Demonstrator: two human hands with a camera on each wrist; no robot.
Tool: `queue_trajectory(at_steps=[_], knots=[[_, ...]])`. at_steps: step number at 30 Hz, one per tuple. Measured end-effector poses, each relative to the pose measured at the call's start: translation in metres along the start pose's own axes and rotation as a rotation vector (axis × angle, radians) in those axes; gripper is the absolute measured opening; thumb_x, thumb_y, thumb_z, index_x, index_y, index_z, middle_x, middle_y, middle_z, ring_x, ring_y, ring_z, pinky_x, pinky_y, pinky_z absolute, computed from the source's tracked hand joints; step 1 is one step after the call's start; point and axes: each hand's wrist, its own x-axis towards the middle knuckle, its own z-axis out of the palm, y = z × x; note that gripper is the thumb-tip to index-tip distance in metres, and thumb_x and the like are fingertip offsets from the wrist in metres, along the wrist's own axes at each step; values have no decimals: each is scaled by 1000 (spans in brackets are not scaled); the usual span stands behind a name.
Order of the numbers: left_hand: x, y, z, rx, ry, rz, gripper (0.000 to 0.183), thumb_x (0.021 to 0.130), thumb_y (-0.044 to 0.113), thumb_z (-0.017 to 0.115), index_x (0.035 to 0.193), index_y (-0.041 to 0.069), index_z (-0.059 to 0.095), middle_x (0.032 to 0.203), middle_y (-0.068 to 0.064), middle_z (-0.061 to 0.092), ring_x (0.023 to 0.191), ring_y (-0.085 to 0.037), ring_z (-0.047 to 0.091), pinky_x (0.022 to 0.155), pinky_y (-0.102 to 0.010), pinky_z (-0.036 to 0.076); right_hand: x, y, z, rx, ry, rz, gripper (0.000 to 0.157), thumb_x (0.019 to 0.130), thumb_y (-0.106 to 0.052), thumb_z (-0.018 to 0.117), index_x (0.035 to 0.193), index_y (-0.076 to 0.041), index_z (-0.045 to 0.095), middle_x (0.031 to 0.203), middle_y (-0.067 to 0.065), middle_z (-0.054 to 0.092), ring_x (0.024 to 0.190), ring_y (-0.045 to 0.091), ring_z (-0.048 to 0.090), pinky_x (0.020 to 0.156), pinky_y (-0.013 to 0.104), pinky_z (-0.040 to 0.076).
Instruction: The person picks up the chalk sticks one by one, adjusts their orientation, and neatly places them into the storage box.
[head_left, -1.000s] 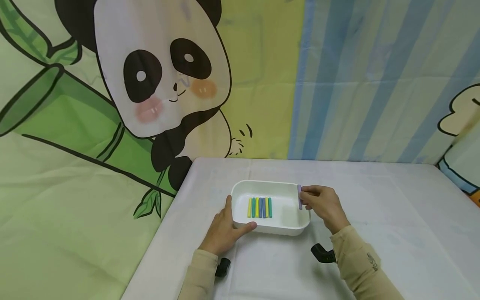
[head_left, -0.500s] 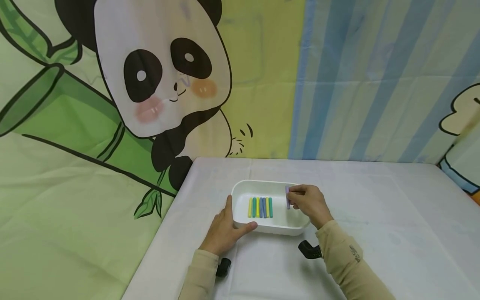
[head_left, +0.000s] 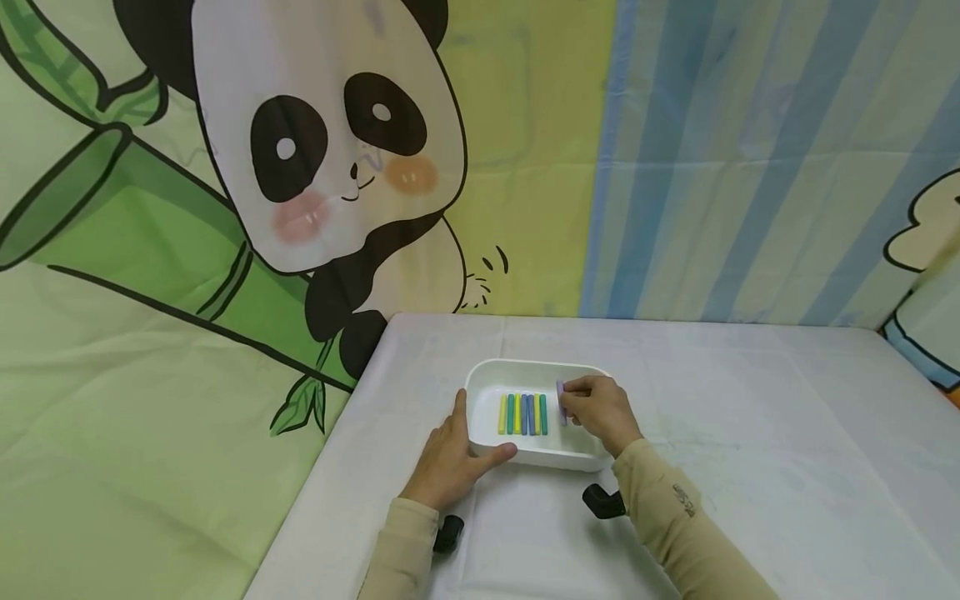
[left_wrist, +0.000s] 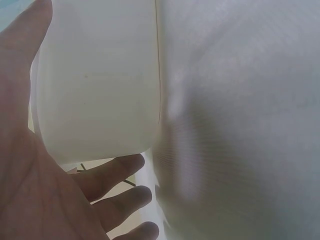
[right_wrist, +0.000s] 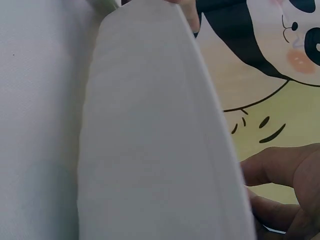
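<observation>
A shallow white tray (head_left: 540,457) stands on the table in the head view. In it lies a row of several thin yellow, green and blue sticks (head_left: 522,414), side by side. My right hand (head_left: 603,410) is over the tray's right part, pinching a purple stick (head_left: 561,402) between thumb and fingers, just right of the row. My left hand (head_left: 447,454) rests against the tray's left front corner, thumb along the front rim and forefinger along the left side. The tray wall (left_wrist: 100,90) fills much of the left wrist view. In the right wrist view, the tray hides the stick and my fingertips.
A white cloth covers the table (head_left: 750,417). Behind it hangs a backdrop with a printed panda (head_left: 322,133) and blue stripes. Black pieces (head_left: 602,502) are worn at both wrists, below the sleeves.
My right hand has moved left with the purple stick, from the tray's right rim to close beside the row, ending slightly lower. My left hand stays at the tray's corner.
</observation>
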Motion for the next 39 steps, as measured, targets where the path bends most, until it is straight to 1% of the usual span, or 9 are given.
queue_trajectory(at_steps=[7,13,20,25,29,33,36,39], knots=[[0,0,2,7,-3,3,130,73,85,63,164,14,4,162,-16,31,143,-38,37,114,-57,32,7,6,11,-5,-5,54,25,94,-9,67,115,4,71,94,13,69,75,17,62,64,26,53],[0,1,1,17,-4,9,130,74,85,62,164,14,3,161,-17,32,143,-38,36,115,-56,31,11,11,16,-81,9,100,21,92,-11,68,108,2,72,86,8,69,75,16,61,63,24,50],[0,1,2,25,3,21,130,74,85,62,164,12,5,161,-18,33,143,-37,38,117,-54,27,16,12,17,-199,17,78,22,91,-14,70,105,2,74,90,9,71,82,21,62,70,30,49],[-1,2,1,33,3,22,130,74,86,61,164,12,4,160,-18,34,142,-37,40,116,-54,28,19,12,21,-210,3,104,21,92,-14,70,105,2,73,90,9,71,83,21,62,72,32,49],[0,2,-1,32,11,23,130,74,86,62,164,11,5,160,-18,34,141,-38,40,115,-55,30,19,11,25,-215,-2,110,19,93,-15,70,102,1,73,87,8,70,81,21,61,72,32,48],[0,1,-1,24,9,20,130,74,85,63,164,11,6,160,-18,34,141,-37,40,116,-55,29,17,12,26,-236,-1,102,19,91,-16,70,101,0,74,86,8,70,83,22,61,76,35,49],[0,0,0,20,9,23,130,74,84,64,164,11,5,159,-18,36,140,-36,41,117,-54,28,16,12,27,-237,10,87,24,89,-18,67,103,0,74,92,9,70,89,25,61,81,38,49],[0,0,0,22,7,22,130,74,84,64,164,12,5,158,-18,37,140,-35,42,117,-53,27,16,12,28,-222,45,34,27,90,-19,65,109,-1,73,102,10,70,96,26,61,85,41,51]])
